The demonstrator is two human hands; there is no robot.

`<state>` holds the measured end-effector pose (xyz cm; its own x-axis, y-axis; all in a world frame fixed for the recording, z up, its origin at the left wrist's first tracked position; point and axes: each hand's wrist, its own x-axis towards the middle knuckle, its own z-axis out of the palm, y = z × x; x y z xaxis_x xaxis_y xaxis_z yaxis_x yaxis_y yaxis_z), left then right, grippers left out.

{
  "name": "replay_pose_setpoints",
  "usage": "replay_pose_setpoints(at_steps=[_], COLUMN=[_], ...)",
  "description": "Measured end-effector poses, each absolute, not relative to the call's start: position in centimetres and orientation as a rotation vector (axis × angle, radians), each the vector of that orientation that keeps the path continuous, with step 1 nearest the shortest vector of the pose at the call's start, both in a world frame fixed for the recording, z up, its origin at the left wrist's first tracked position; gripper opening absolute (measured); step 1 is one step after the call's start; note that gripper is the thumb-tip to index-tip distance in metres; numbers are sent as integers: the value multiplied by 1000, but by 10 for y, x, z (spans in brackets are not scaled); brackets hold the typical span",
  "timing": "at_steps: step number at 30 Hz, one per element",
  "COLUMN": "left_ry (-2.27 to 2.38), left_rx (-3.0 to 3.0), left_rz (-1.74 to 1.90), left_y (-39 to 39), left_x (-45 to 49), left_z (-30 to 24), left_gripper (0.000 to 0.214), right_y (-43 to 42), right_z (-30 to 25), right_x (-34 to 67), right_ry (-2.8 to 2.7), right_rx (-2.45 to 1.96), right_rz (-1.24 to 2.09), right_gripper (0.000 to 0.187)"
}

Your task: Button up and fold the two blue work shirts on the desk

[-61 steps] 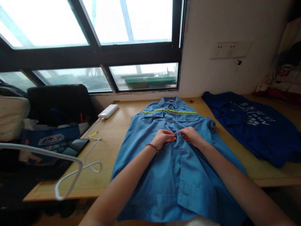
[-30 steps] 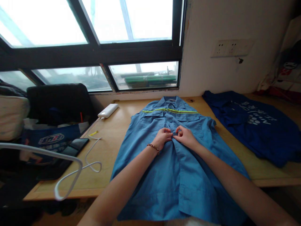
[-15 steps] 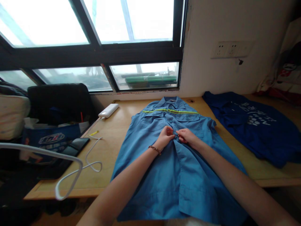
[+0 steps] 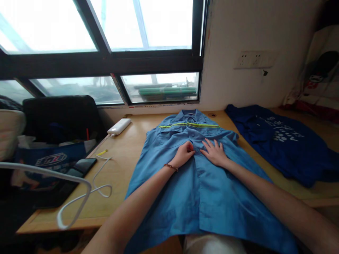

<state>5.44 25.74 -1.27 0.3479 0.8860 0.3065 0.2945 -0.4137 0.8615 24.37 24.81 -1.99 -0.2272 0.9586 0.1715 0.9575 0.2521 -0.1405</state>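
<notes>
A blue work shirt with a yellow stripe across the chest lies front side up, its collar toward the window and its hem over the table's near edge. My left hand, a bracelet at the wrist, is closed with thumb and fingertips pinching the shirt's front at the button placket. My right hand rests flat on the fabric just to the right, fingers spread. A button shows between the hands, and another button is above them.
A dark blue T-shirt with white print lies at the right of the table. On the left are a white power bank, a white cable and a phone. A black chair and a blue bag stand beyond the left edge.
My right hand has released its pinch at the placket and now lies spread on the shirt. The lower front flap lies flatter. My left hand keeps its pinch.
</notes>
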Motion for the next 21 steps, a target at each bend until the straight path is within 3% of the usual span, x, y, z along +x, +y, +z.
replay_pose_setpoints(at_steps=[4, 9, 17, 21], left_ry=[1009, 1057, 897, 869], left_rx=[1935, 1986, 2279, 2247], left_rz=[1024, 1028, 755, 631], left_y=[284, 308, 282, 276], left_x=[50, 47, 42, 42], left_z=[-8, -6, 8, 13], left_gripper=[12, 8, 36, 50], right_y=[291, 286, 226, 228], right_z=[-10, 16, 23, 23], right_x=[246, 221, 211, 215], right_ry=[-2378, -2099, -1964, -1955], right_rx=[-1702, -1501, -1303, -1394], right_rz=[67, 13, 764, 936], right_gripper=[53, 34, 22, 33])
